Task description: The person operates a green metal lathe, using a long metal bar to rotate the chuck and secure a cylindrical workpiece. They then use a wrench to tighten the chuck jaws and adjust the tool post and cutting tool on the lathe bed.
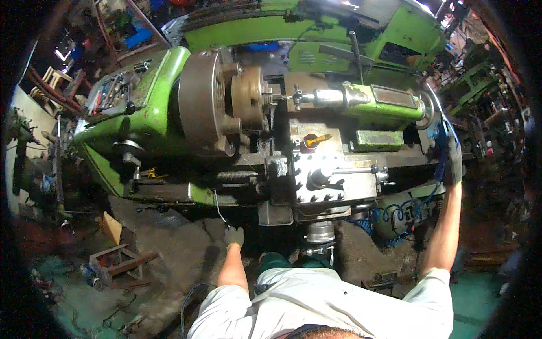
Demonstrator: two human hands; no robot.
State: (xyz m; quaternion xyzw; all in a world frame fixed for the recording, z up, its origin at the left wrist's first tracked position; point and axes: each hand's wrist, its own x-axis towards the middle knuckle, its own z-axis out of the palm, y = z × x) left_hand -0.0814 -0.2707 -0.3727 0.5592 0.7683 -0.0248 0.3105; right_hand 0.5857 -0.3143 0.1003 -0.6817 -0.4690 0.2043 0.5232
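Observation:
A green lathe stretches in front of me, with a large round chuck on its left. A workpiece sits in the chuck and looks smeared, as if turning. On the right is the tailstock, whose drill chuck carries a thin drill bit pointing at the workpiece. My left hand, gloved, is closed round the lower end of a bent lever at the lathe's front. My right hand, in a dark glove, reaches beside the tailstock handwheel; its fingers are too dark to make out.
The tool post with its handle stands on the carriage, near a yellow-handled brush in a round pot. A blue coiled hose hangs at the right front. Tools lie on the headstock. A metal frame stands on the floor at left.

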